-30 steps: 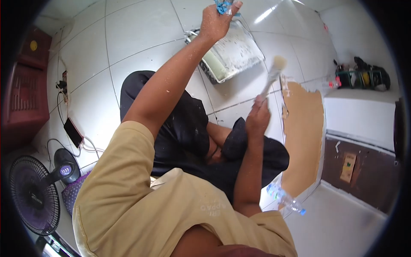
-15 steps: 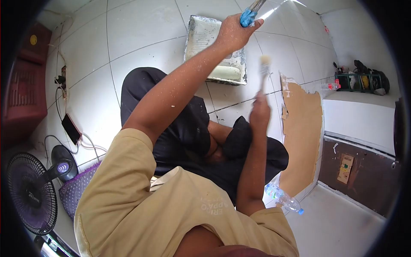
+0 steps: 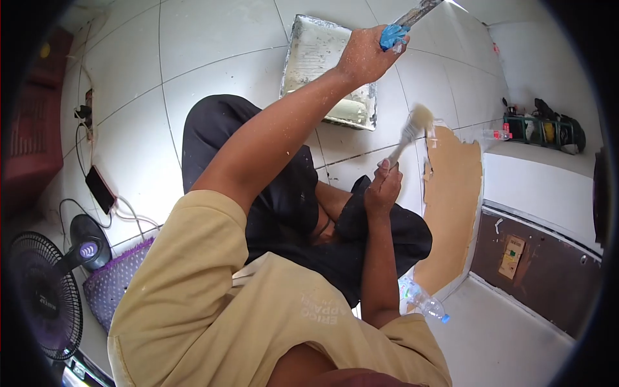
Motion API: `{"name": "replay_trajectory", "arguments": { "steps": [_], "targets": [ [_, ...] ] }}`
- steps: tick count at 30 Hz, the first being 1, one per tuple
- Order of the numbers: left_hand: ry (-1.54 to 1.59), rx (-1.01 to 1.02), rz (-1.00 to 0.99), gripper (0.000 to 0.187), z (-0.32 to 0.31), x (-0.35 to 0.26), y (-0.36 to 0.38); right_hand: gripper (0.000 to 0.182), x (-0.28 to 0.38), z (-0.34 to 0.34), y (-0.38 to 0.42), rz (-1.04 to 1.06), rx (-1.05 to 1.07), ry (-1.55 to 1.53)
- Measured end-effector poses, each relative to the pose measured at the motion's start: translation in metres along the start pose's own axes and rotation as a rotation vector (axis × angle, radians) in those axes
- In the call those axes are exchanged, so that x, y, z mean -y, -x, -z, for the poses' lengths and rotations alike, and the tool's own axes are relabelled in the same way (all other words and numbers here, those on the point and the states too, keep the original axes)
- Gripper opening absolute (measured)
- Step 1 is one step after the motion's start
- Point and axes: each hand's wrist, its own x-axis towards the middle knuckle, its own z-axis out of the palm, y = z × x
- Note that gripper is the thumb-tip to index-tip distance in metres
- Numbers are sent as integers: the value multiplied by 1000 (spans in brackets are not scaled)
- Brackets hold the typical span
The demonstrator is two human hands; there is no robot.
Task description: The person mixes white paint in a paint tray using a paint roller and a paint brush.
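Observation:
My left hand (image 3: pixel 371 57) is closed around a paint-stained pole (image 3: pixel 419 13) with a crumpled blue wrapping (image 3: pixel 394 37) at the grip. The pole slants up and out of view at the top. My right hand (image 3: pixel 383 187) grips the handle of a paintbrush (image 3: pixel 409 132). Its pale bristles point up and to the right, slightly blurred by motion, apart from the pole. Below my left hand, a paint tray (image 3: pixel 309 48) smeared with cream paint lies on the tiles. Something like a cream-coloured roller rests at its near end, partly behind my forearm.
Brown cardboard (image 3: pixel 451 193) lies to the right on the tiled floor (image 3: pixel 213 39). A plastic bottle (image 3: pixel 422 300) lies by my right elbow. At left are a fan (image 3: pixel 45 293), a phone (image 3: pixel 100 189) with cables and a red cabinet (image 3: pixel 32 129). A green rack (image 3: pixel 541 131) stands far right.
The paintbrush has swung to the right and tilted, its bristles now over the cardboard's edge. My right hand has dropped slightly. My left hand and the pole have shifted a little right.

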Motion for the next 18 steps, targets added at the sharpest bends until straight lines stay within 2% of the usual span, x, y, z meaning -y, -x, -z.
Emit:
{"name": "replay_trajectory", "arguments": {
  "steps": [2,3,6,7,8,10,11,12,14,15,16,18],
  "targets": [
    [-13,-3,11,41,3,-3,-1,39,-12,-16,-6,34,-51,-82],
    [-15,4,10,41,2,-1,-3,37,-19,-20,-8,46,80,75],
    [-10,13,15,43,0,-2,7,38,-24,-25,-7,93,145,156],
    [-10,-3,-4,44,1,-1,3,36,-13,-23,-7,121,24,189],
    [-12,-3,0,44,4,1,2,36,-16,-29,-11,120,29,188],
    [-41,-3,-56,45,0,-1,6,36,-32,-36,-9,109,226,192],
    [-96,6,-45,47,-1,-1,3,35,-11,-20,-12,149,72,156],
    [-99,-6,-47,47,-1,2,0,35,4,-9,-17,161,73,157],
    [-53,23,-2,46,1,0,6,35,16,6,-9,66,-382,-198],
    [6,-13,5,46,-1,-2,8,35,-30,-12,-8,425,-287,112],
    [19,3,4,46,-4,-2,9,37,-32,-24,-9,100,334,547],
    [-190,-30,-103,44,-3,4,0,39,-11,-20,-10,-68,362,390]
  ]
}}
